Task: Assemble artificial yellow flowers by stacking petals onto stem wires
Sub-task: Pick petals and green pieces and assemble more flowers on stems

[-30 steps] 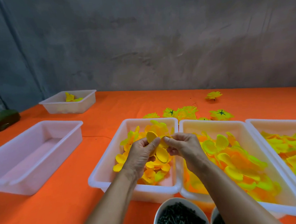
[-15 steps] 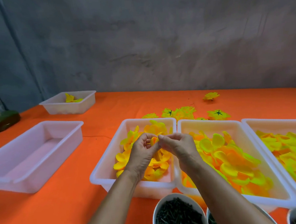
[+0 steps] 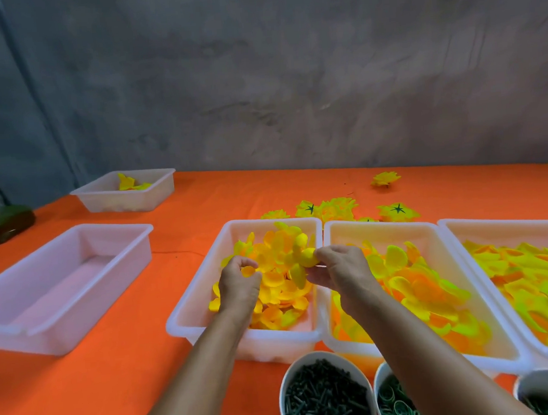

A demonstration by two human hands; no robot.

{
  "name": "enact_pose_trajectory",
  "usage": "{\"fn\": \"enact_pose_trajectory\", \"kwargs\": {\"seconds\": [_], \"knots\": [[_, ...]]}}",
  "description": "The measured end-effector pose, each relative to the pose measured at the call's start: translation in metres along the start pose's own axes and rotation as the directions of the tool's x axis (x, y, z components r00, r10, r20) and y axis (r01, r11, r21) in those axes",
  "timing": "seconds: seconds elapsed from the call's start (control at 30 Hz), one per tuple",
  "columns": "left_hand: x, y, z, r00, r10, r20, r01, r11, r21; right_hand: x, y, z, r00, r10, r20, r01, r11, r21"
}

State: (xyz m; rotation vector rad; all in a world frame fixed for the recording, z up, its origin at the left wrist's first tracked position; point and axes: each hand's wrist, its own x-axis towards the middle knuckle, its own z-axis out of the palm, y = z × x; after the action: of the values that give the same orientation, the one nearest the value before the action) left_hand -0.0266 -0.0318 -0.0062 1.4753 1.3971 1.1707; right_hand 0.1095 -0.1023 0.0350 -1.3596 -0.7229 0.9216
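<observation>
Both hands hover over a white tray (image 3: 195,313) filled with small yellow-orange petals (image 3: 281,284). My right hand (image 3: 339,274) pinches a yellow petal piece (image 3: 305,260) at its fingertips, above the tray's right side. My left hand (image 3: 239,284) is a short way to the left, fingers curled round a small yellow petal (image 3: 247,270). No stem wire is visible in either hand. Finished yellow flowers (image 3: 337,207) lie on the orange table beyond the trays.
Two more white trays with larger yellow-green petals (image 3: 414,291) (image 3: 537,286) stand to the right. An empty white tray (image 3: 61,287) sits left, a small tray (image 3: 125,191) far left. Bowls of dark green parts (image 3: 325,398) (image 3: 393,400) stand at the near edge.
The hands, joined together on one petal piece before, have come apart: the left moved left and down, the right keeps the petal piece.
</observation>
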Motion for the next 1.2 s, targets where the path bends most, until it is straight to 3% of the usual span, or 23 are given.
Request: {"fn": "enact_pose_trajectory", "kwargs": {"seconds": [0.1, 0.17, 0.23, 0.33, 0.5, 0.57, 0.67, 0.73, 0.8, 0.93, 1.03, 1.13, 1.2], "knots": [[0.003, 0.000, 0.002, 0.991, -0.061, 0.121, 0.047, 0.992, 0.113, -0.001, 0.004, -0.001, 0.980, -0.195, 0.039, 0.197, 0.934, -0.298], [0.004, 0.001, 0.002, 0.988, 0.010, 0.151, -0.048, 0.969, 0.244, -0.002, 0.005, -0.002, 0.916, -0.376, 0.140, 0.389, 0.746, -0.541], [0.001, 0.005, 0.002, 0.987, 0.134, 0.087, -0.155, 0.935, 0.320, -0.002, 0.005, -0.006, 0.827, -0.501, 0.256, 0.510, 0.476, -0.716], [-0.005, 0.015, 0.006, 0.977, 0.211, -0.042, -0.192, 0.944, 0.269, -0.001, 0.007, -0.006, 0.710, -0.556, 0.433, 0.603, 0.161, -0.782], [-0.011, 0.020, 0.021, 0.997, 0.072, 0.004, -0.072, 0.996, 0.044, -0.004, 0.018, 0.004, 0.545, -0.589, 0.597, 0.722, -0.032, -0.691], [-0.008, 0.018, 0.022, 0.999, 0.034, -0.035, -0.033, 0.999, 0.035, -0.001, 0.023, 0.010, 0.570, -0.563, 0.598, 0.744, 0.044, -0.667], [-0.002, 0.012, 0.018, 0.991, 0.071, -0.115, -0.060, 0.993, 0.098, 0.011, 0.022, 0.011, 0.780, -0.505, 0.369, 0.607, 0.470, -0.641], [-0.002, 0.010, 0.015, 0.996, 0.090, -0.024, -0.091, 0.995, -0.043, 0.019, 0.017, 0.011, 0.881, -0.439, 0.175, 0.455, 0.689, -0.563], [-0.006, 0.011, 0.017, 0.987, 0.067, 0.145, -0.024, 0.960, -0.278, 0.024, 0.018, 0.007, 0.931, -0.346, 0.116, 0.361, 0.827, -0.431], [-0.009, 0.015, 0.026, 0.954, -0.046, 0.297, 0.170, 0.898, -0.407, 0.023, 0.023, -0.002, 0.955, -0.278, 0.098, 0.293, 0.933, -0.207], [-0.006, 0.018, 0.027, 0.927, -0.122, 0.354, 0.280, 0.855, -0.437, 0.024, 0.021, -0.007, 0.980, -0.131, 0.152, 0.125, 0.991, 0.053], [-0.005, 0.020, 0.026, 0.903, -0.149, 0.403, 0.321, 0.856, -0.404, 0.027, 0.021, -0.005, 0.983, -0.083, 0.164, 0.071, 0.994, 0.079], [-0.005, 0.019, 0.026, 0.931, -0.142, 0.337, 0.264, 0.898, -0.353, 0.026, 0.021, -0.001, 0.981, -0.130, 0.142, 0.130, 0.991, 0.014]]}}
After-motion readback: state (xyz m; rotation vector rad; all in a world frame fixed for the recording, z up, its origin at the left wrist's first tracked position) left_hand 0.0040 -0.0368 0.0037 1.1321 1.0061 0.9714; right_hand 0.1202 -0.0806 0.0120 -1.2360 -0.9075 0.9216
